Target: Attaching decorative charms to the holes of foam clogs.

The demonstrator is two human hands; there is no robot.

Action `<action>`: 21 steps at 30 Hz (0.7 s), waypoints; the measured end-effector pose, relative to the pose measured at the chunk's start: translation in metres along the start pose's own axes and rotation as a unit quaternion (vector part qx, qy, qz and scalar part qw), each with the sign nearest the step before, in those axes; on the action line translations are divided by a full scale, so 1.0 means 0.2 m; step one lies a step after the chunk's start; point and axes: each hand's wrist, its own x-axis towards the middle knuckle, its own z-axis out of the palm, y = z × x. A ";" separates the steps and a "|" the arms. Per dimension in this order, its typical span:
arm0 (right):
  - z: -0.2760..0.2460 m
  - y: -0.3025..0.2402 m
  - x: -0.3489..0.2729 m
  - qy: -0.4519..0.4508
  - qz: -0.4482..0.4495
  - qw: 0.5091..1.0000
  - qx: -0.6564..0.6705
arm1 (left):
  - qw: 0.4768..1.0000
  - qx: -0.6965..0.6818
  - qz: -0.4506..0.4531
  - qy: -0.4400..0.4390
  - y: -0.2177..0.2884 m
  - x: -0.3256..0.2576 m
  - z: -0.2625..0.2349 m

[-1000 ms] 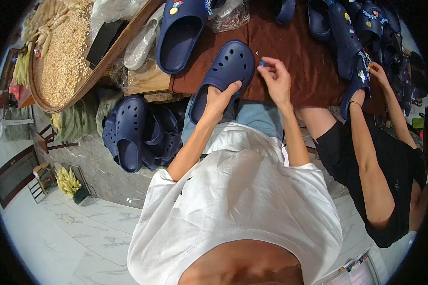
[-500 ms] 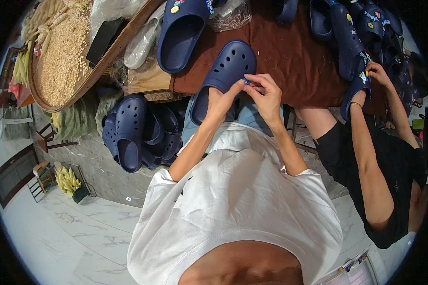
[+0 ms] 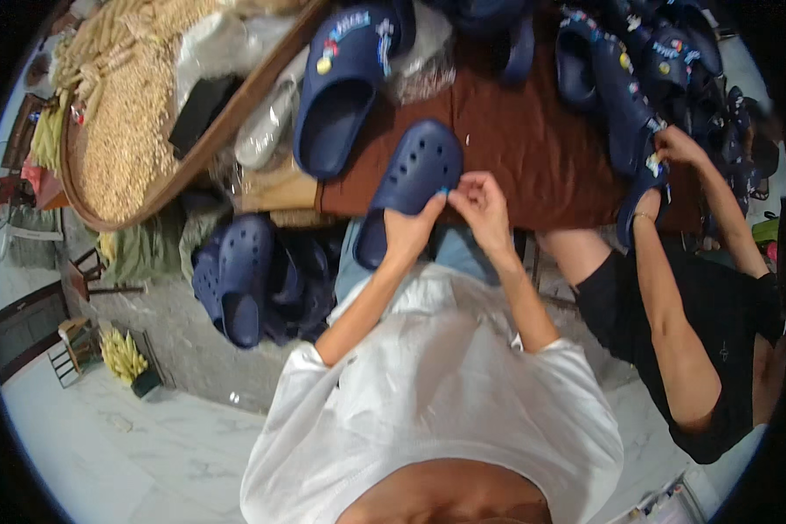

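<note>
My left hand grips a navy clog by its open heel end, fingers inside it and thumb outside. The clog is tilted with its holed top facing up, and no charms show on it. A tiny blue shoe charm sits at the left thumb tip, beside the clog's edge. My right hand pinches at this charm with thumb and forefinger; its exact shape is too small to tell. Beyond lies a finished-looking navy clog with colourful charms on its top.
A brown cloth covers the table. At the left stand a woven tray of kernels and a pile of plain clogs. On the right, a person in black handles a decorated clog near several others.
The whole view has shifted, so the table and clogs appear lower. Both my hands keep their hold at the clog's side. The person on the right has tilted their clog slightly.
</note>
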 end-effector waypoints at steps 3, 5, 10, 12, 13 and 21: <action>0.01 0.03 0.00 0.026 -0.034 0.999 -0.015 | 1.000 0.016 -0.011 -0.017 -0.04 -0.01 -0.02; -0.01 0.06 0.01 0.006 -0.033 0.999 0.002 | 1.000 0.003 -0.005 -0.012 0.00 -0.04 0.00; 0.00 0.05 0.05 0.003 -0.042 0.999 -0.035 | 1.000 0.005 -0.007 -0.022 0.03 -0.02 0.01; 0.03 0.06 0.06 0.022 -0.055 0.996 -0.068 | 1.000 0.001 0.002 -0.022 0.00 0.00 0.00; 0.05 0.07 0.06 0.024 -0.062 0.995 -0.068 | 1.000 0.001 0.009 -0.025 0.01 0.01 0.01; 0.06 -0.09 0.06 0.063 -0.134 0.974 -0.170 | 0.999 -0.006 -0.004 -0.032 0.04 0.15 0.00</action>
